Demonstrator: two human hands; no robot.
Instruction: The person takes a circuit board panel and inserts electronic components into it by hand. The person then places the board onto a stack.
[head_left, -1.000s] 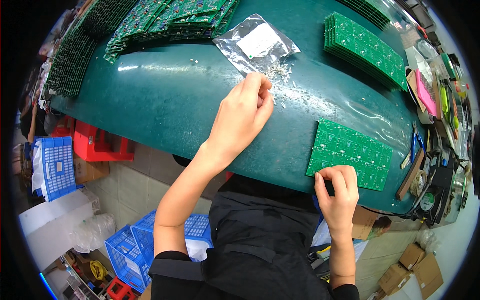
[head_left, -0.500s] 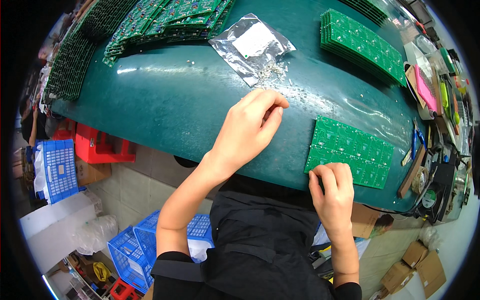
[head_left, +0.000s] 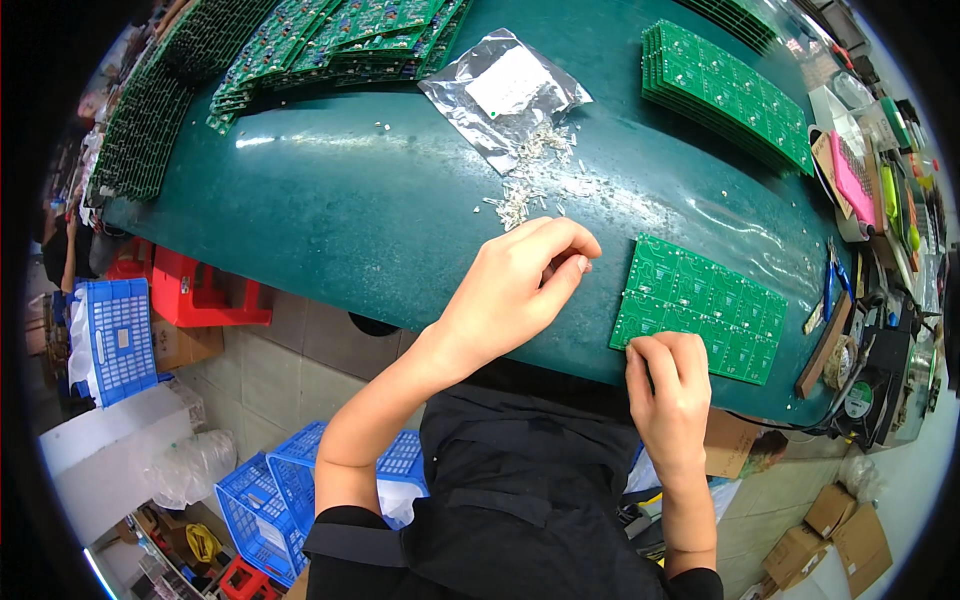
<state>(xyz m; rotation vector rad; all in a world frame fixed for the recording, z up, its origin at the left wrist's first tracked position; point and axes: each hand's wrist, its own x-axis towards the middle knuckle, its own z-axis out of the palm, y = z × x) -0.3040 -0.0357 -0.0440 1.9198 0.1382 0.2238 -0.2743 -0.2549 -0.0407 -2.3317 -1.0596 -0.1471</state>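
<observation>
Left hand (head_left: 520, 285) has neared green board (head_left: 710, 305); open tabletop (head_left: 590, 322) borders its edge.

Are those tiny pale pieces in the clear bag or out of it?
Many are out: pale pieces lie loose on the green table beside the clear bag. Whether any are inside, I cannot tell.

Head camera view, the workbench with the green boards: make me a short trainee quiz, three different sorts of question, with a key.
1. Which hand is at the near edge of the single flat, rectangular green circuit board?
2. True or false: all the small white parts lie inside the clear plastic bag with a white label.
3. That bag lies: A, under the single board; B, on the table beyond the left hand; C, on the floor.

Key: 1, the right hand; 2, false; 3, B.
</observation>
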